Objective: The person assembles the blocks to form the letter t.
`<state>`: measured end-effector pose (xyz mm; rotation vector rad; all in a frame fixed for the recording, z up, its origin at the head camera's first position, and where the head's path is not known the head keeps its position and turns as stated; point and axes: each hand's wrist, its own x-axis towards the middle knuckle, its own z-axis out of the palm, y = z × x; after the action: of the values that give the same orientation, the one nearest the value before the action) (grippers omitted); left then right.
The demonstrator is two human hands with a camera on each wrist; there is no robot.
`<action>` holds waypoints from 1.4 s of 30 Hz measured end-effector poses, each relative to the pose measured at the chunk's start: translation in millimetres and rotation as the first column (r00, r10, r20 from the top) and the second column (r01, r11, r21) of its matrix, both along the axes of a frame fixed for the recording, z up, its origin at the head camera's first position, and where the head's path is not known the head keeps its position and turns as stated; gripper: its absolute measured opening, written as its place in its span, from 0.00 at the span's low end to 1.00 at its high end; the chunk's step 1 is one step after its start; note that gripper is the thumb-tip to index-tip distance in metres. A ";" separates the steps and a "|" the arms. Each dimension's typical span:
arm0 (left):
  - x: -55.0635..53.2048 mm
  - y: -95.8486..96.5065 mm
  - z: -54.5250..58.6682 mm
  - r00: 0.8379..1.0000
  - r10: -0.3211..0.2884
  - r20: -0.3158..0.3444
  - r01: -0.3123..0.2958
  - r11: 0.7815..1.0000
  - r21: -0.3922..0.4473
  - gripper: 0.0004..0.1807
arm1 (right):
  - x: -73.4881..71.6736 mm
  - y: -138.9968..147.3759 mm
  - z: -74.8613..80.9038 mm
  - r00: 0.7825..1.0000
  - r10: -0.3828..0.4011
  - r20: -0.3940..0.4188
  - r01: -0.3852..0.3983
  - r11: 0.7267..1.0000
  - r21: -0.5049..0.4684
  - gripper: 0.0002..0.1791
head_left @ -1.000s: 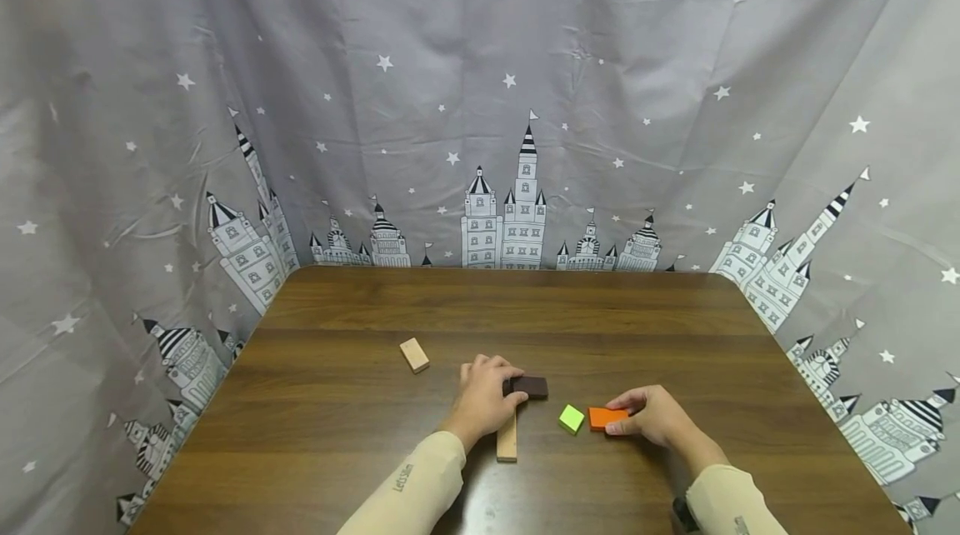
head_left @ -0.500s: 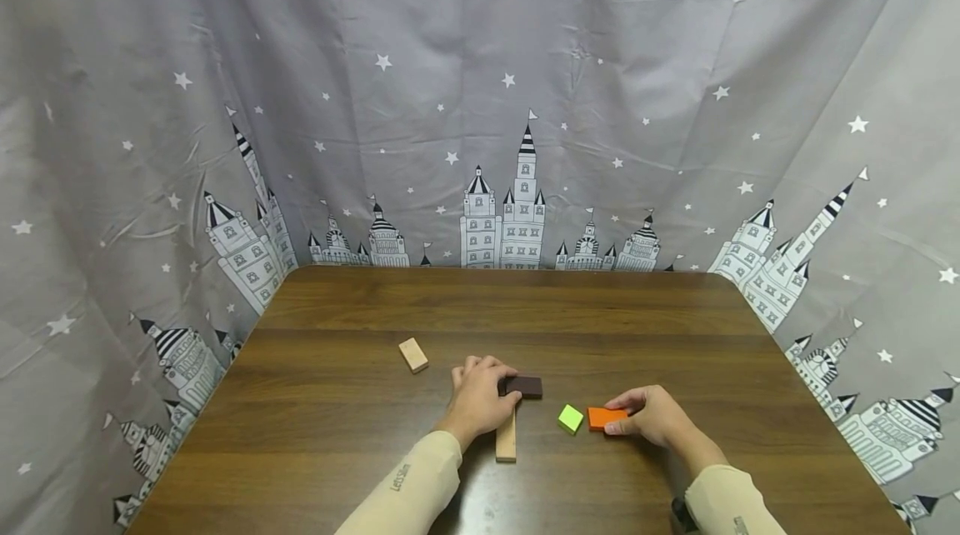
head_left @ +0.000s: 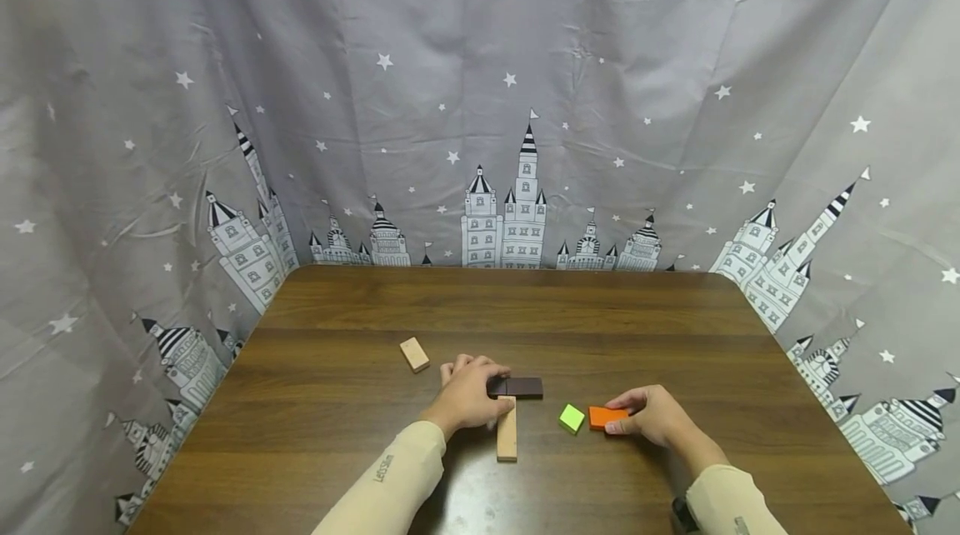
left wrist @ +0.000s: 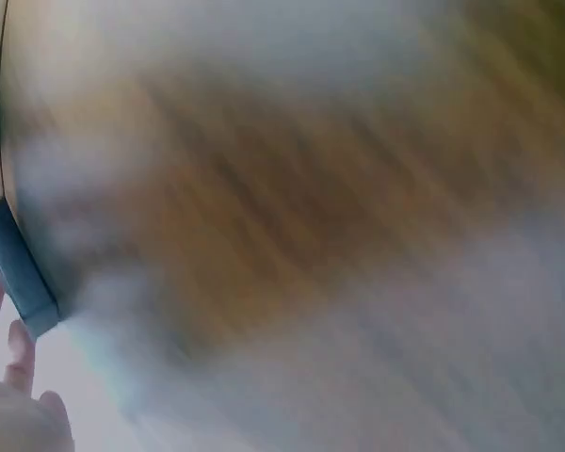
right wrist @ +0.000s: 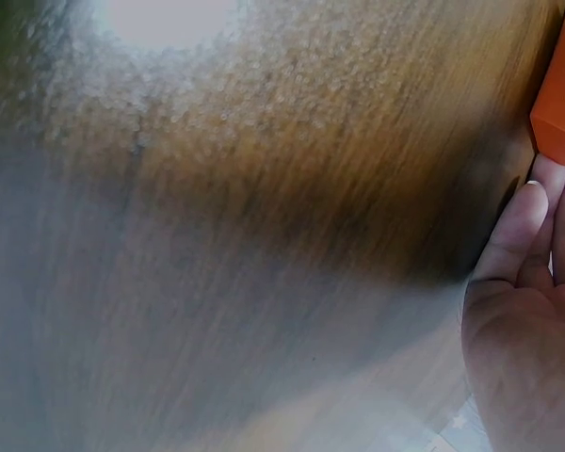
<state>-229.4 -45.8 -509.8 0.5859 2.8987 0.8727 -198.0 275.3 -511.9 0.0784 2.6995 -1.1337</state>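
Observation:
Two dark brown blocks lie end to end, the left one partly under my left hand and the right one in plain view. A pale wooden strip runs from below them toward me, its far end near my left thumb. In the left wrist view the fingertips are spread beside a dark block, the thumb tip standing apart from it. My right hand pinches an orange block between thumb and fingers; the right wrist view shows the orange block at its upper right edge.
A lime-green block lies just left of the orange one. Farther off to the left is a small pale wood block. Behind the brown table hangs a grey curtain with stars and castles.
My left hand first slides a little left with the dark block, then loosens and draws back left, uncovering the left dark block and the strip's far end. The right hand stays put.

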 end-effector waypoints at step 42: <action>-19.9 -83.3 -2.0 0.963 0.269 -0.026 -0.263 0.956 0.133 0.39 | 0.8 -0.9 1.4 1.000 -0.005 0.013 0.005 1.000 -0.003 0.19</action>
<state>-249.3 -129.0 -511.8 0.2243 3.0248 1.0974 -197.2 274.4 -510.5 0.0913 2.6877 -1.1353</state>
